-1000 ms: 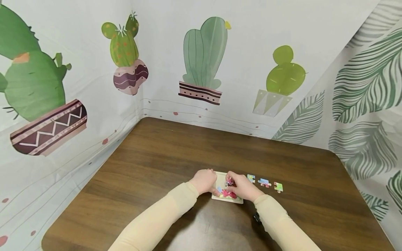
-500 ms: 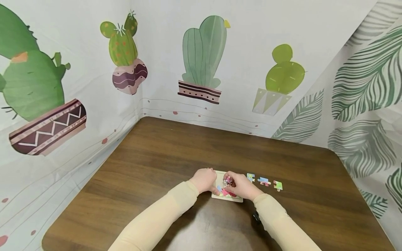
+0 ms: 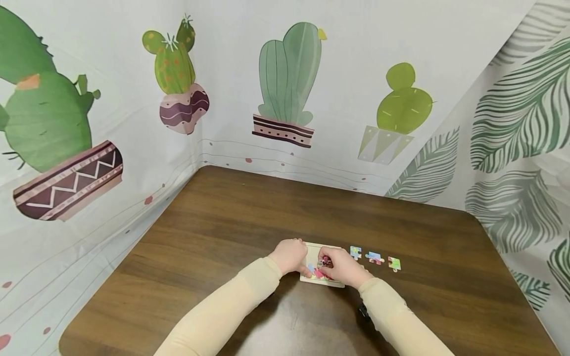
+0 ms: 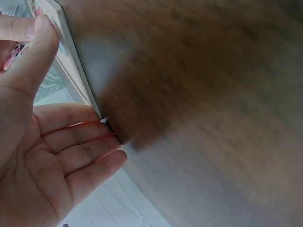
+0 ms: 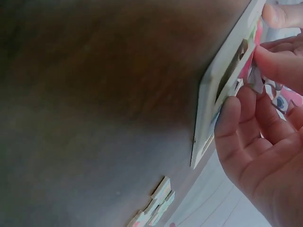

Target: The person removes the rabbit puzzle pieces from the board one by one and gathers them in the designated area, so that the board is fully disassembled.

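Observation:
A shallow wooden puzzle tray [image 3: 313,250] lies on the table with colourful pieces fitted along its near side. My left hand [image 3: 290,255] holds the tray's left side, its thumb over the near left part and its fingertips against the far left edge. In the left wrist view, those fingers [image 4: 90,151] look nearly straight. My right hand [image 3: 347,267] pinches a pink and dark jigsaw piece [image 3: 327,260] just over the fitted ones. The right wrist view shows this piece [image 5: 283,98] tilted between thumb and fingers, which partly hide it.
To the right of the tray lie three loose jigsaw pieces: a blue one [image 3: 356,251], a blue and pink one [image 3: 374,257] and a green and red one [image 3: 394,263]. Cactus-print cloth [image 3: 338,163] hangs behind the brown table [image 3: 249,212].
My right hand turns the pinched piece and shifts slightly right and nearer over the tray. The left hand stays on the tray, and the loose pieces keep their places.

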{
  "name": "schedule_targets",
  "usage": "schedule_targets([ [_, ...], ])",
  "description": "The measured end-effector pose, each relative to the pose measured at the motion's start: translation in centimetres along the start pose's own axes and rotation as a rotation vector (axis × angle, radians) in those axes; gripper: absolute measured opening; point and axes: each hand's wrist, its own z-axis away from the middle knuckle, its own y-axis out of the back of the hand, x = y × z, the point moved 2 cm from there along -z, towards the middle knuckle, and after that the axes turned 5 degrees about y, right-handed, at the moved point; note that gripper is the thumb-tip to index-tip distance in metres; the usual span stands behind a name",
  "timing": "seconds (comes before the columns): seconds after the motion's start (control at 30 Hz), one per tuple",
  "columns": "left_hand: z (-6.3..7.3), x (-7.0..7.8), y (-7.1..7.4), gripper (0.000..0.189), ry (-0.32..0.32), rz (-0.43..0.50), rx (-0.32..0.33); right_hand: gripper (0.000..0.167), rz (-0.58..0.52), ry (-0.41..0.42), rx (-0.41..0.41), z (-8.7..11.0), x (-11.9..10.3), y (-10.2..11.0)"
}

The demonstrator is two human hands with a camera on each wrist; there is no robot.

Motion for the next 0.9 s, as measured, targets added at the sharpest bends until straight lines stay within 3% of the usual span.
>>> schedule_targets([
  [0.27,-0.1,-0.1,0.2,0.052,0.002,0.045,0.005,0.03,0.187,0.105,0.07,0.2,-0.9,-0.2],
  [0.43,-0.1,0.2,0.4,0.052,0.007,0.043,0.027,0.033,0.283,0.122,0.107,0.4,-1.3,-0.2],
  [0.6,-0.3,0.5,0.1,0.052,0.031,0.049,0.043,0.034,0.318,0.128,0.113,0.4,-1.4,-0.3],
  [0.9,-0.7,0.8,0.0,0.054,0.074,0.033,0.009,0.033,0.323,0.173,0.131,0.4,-1.5,-0.3],
])
